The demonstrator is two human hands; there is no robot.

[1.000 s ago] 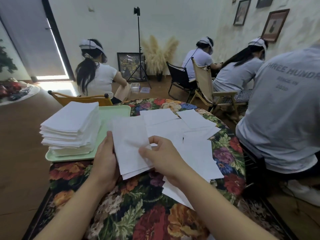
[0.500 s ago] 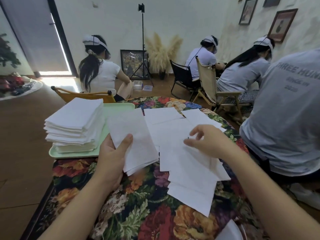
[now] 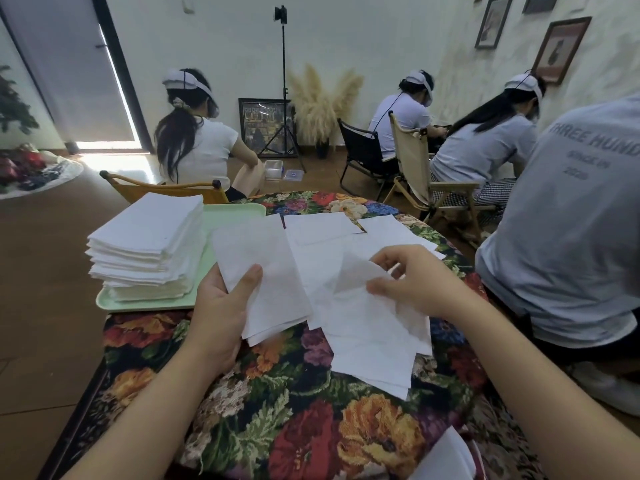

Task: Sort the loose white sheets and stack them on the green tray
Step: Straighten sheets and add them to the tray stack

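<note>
The left hand point(image 3: 221, 306) grips a small bundle of white sheets point(image 3: 266, 278), thumb pressed flat on the top face and fingers hidden beneath. The bundle is rectangular, thin and matte, its lower edges slightly fanned, and it is held tilted above the desk point(image 3: 298, 420).

The right hand point(image 3: 412, 282) pinches the raised corner of a single sheet point(image 3: 360, 289) between thumb and curled fingers. This sheet is limp and faintly translucent, and it bends upward in a soft fold where it is lifted.

The remaining loose sheets point(image 3: 367, 344) lie overlapped and skewed across the middle of the desk, flat, with straight cut edges. One further white corner point(image 3: 446, 459) shows at the near right edge of the desk.

The desk is covered with a woven floral cloth of coarse, tapestry-like texture in red, orange, green and black.

The green tray point(image 3: 235, 216) sits at the far left of the desk. It is pale, smooth and rectangular with rounded corners and a low rim. On it stands a tall stack of sheets point(image 3: 149, 237), layered and roughly squared, with uneven side edges.
</note>
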